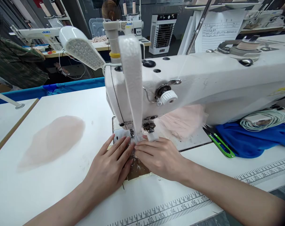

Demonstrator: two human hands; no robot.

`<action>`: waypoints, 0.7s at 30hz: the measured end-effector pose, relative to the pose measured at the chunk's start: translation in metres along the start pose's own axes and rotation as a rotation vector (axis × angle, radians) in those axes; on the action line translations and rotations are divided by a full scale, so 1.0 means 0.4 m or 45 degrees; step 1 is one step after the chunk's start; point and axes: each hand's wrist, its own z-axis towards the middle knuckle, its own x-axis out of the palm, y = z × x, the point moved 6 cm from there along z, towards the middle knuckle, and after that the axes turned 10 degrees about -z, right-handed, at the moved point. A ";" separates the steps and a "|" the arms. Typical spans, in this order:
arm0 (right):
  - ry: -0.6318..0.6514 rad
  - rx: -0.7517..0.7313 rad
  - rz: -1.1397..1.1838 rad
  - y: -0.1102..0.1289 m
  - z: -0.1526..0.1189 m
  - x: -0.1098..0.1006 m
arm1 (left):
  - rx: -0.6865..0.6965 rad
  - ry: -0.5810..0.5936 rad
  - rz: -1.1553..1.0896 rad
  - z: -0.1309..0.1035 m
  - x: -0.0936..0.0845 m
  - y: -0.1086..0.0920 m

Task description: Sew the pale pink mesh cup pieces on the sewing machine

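A white sewing machine (194, 81) stands before me, its needle area low at the front. My left hand (110, 163) lies at the left of the needle, fingers stretched forward over the metal plate (118, 133). My right hand (161, 158) is on the other side, its fingers pressed together and bent toward the needle. The fingertips of both hands almost meet there. Something thin and see-through seems to lie under them, but they hide most of it. Pale pink sheer fabric (183, 121) is bunched behind my right hand. A flat, sheer pink piece (55, 139) lies at the left.
Green-handled thread snips (221, 146) lie beside blue cloth (248, 141) with a coiled cord (262, 121) on top. A printed ruler (175, 208) runs along the table's front edge. A lamp (80, 47) hangs at upper left. A person (14, 62) sits at another machine.
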 end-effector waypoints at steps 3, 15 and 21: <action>0.001 -0.002 0.013 -0.001 0.000 -0.001 | -0.001 0.031 0.012 -0.002 0.004 0.002; -0.017 -0.002 0.023 -0.002 -0.003 -0.001 | -0.010 0.028 0.014 -0.005 0.007 0.004; -0.015 0.001 0.029 -0.001 -0.003 -0.002 | -0.013 0.045 0.023 -0.005 0.009 0.007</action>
